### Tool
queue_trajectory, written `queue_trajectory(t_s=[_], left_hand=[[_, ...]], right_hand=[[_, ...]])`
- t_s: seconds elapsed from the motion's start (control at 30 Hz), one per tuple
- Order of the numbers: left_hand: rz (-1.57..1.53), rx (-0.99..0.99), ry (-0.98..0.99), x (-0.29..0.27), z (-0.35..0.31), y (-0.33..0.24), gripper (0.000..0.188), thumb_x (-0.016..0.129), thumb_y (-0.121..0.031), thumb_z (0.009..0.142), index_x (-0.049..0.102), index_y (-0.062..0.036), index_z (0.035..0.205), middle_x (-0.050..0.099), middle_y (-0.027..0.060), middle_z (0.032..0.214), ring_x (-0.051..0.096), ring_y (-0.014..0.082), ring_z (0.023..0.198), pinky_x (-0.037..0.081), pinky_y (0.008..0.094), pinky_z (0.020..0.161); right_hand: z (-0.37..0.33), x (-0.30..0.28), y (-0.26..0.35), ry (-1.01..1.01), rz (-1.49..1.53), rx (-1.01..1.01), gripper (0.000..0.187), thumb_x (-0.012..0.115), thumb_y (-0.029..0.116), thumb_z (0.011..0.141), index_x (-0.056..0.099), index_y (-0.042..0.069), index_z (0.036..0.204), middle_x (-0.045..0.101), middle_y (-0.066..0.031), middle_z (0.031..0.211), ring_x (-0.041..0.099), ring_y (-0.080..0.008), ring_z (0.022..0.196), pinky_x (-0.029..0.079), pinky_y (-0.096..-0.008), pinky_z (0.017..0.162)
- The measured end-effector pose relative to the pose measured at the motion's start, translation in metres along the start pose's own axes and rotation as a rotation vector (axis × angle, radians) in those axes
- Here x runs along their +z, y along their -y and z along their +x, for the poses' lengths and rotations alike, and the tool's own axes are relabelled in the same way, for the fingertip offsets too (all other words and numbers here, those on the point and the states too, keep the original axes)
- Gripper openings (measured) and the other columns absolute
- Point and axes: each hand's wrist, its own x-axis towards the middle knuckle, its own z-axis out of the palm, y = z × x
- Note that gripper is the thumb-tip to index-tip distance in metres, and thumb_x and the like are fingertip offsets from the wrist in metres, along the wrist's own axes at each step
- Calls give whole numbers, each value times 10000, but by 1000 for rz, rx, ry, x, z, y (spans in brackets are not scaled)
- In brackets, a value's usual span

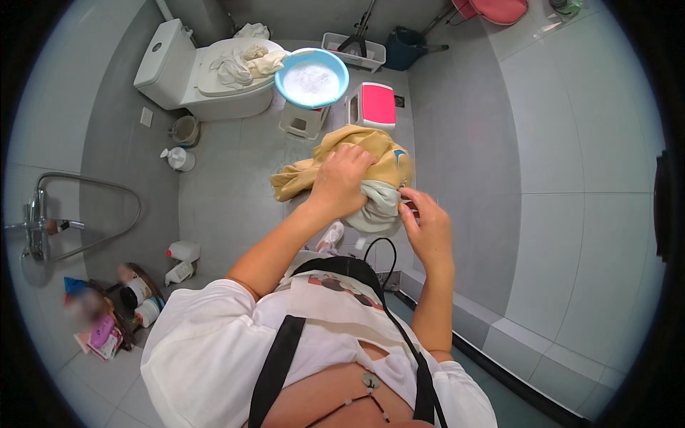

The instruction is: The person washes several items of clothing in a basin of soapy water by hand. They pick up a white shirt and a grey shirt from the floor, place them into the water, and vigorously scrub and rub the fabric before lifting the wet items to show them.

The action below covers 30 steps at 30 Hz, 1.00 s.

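From my end I saw a grey tiled bathroom floor between smooth walls, a toilet standing at the far left with a heap of pale cloths on its lid. Right of it, a blue basin of foamy water sat above a low stool, and a white stool with a pink top stood just to the right. A shower fitting hung at the left

The items at the near left were partly blurred, and the dark rim cropped both side walls. I could not make out whether the pale grey fabric was part of the tan garment or separate. The garment was bunched at the centre, in front of the person's body, hiding the floor below

The left hand reached forward, palm down, its bent fingers gripping the garment. The right hand had thumb and fingertips set narrowly at the grey fabric's right edge; I could not tell whether they pinched it
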Motion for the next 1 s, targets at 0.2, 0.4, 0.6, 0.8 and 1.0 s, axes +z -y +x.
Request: queue_trajectory(t_s=[0.2, 0.4, 0.6, 0.8, 1.0], left_hand=[[66, -54, -58, 2, -17, -7, 386, 590, -22, 510, 499, -62, 883, 502, 98, 844, 480, 285, 858, 392, 364, 706], [60, -147, -172, 13, -15, -29, 388, 643, -68, 517, 492, -35, 873, 506, 125, 845, 490, 318, 848, 405, 377, 720], [71, -221, -170, 35, -13, -53, 377, 629, -78, 541, 471, -41, 881, 507, 127, 849, 488, 316, 857, 399, 384, 738], [-111, -320, -169, 77, -24, -71, 394, 665, -182, 581, 450, -28, 873, 496, 159, 853, 473, 339, 836, 373, 397, 728], [-247, -295, 50, 94, -17, -93, 625, 732, -272, 578, 399, 1, 1032, 471, 177, 949, 476, 315, 928, 377, 354, 825]], right_hand=[[-19, -10, -9, -55, 84, -21, 236, 565, 72, 753, 552, 75, 989, 589, -89, 856, 591, -219, 701, 460, -316, 613], [-40, -30, -31, 9, 146, -19, 242, 566, 73, 755, 552, 79, 996, 593, -80, 887, 593, -204, 710, 470, -302, 618], [-43, -32, -58, 132, 209, 18, 395, 610, 101, 727, 487, 73, 1101, 580, -112, 976, 595, -232, 760, 473, -321, 677], [-47, -19, -83, 214, 293, 10, 737, 710, 151, 636, 295, -20, 1221, 460, -206, 1137, 523, -315, 964, 423, -345, 823], [-36, -8, -107, 96, 454, -93, 664, 685, 88, 638, 335, 16, 1198, 482, -123, 1101, 510, -196, 960, 427, -295, 796]])
